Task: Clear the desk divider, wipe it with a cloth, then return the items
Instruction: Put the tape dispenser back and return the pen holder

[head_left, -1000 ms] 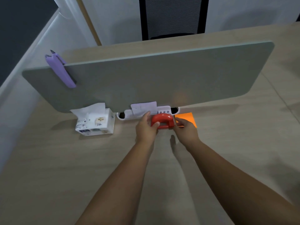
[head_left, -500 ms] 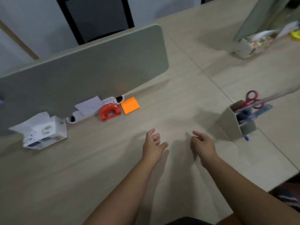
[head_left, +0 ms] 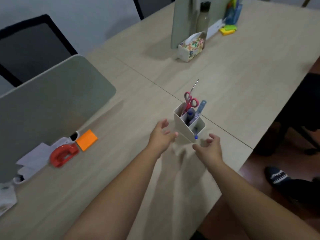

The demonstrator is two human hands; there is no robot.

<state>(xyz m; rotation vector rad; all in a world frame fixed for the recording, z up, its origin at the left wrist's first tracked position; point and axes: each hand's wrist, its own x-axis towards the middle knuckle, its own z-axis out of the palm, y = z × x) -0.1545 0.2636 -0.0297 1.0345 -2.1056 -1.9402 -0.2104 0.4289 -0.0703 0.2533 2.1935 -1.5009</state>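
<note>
At the left of my view stands the grey desk divider (head_left: 52, 104), upright on the wooden surface (head_left: 107, 170), its rounded end toward the middle. Along its foot lie the cleared items: a red tape dispenser (head_left: 63, 155) lying just beside an orange sticky-note pad (head_left: 87, 140), with white paper (head_left: 32, 158) and a white holder (head_left: 69, 139) tucked against the divider's base behind them.

Well apart from these, near the surface's right edge, sits a white pen holder (head_left: 187, 129), tilted, with three compartments. Pink-handled scissors (head_left: 190, 100) stand in the far compartment, a blue ruler (head_left: 200, 108) and dark pens in the middle one, and a blue-tipped pen (head_left: 196, 134) in the near one.

I see my left hand (head_left: 161, 135) just beside the holder's left wall, its grip open, fingers spread and loosely curved; whether the fingertips touch the wall I cannot tell. My right hand (head_left: 210, 147) hovers at the holder's near right corner, grip also open and holding nothing.

Farther off, a floral tissue box (head_left: 190, 46) sits against a second divider (head_left: 181, 19), with a bottle (head_left: 203, 18) and yellow notes (head_left: 228, 29) nearby. A dark office chair (head_left: 29, 45) stands behind the near divider.
</note>
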